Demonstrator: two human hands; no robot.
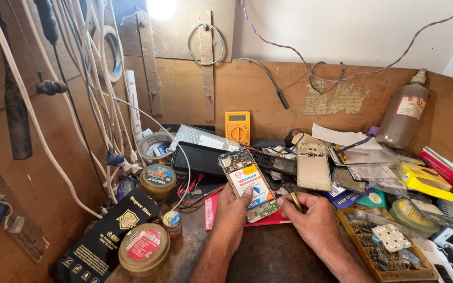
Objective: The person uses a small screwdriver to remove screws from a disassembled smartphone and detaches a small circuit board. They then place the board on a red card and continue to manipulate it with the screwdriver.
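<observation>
My left hand [232, 212] holds an opened mobile phone [248, 183] with its back cover off, battery and green circuit board showing, tilted up above the bench. The thumb rests on the battery. Beside the phone's lower right corner, my right hand [312, 217] grips a small brass-coloured tool [295, 200] between its fingers, pointed toward the phone. A gold phone back cover [313, 165] lies just behind the right hand.
A cluttered wooden bench holds a yellow multimeter [237, 127], round tins [143, 249], a black box [106, 236], a parts tray [389, 246], a plastic bottle [405, 112] and a yellow packet [424, 181]. White cables [95, 78] hang at left.
</observation>
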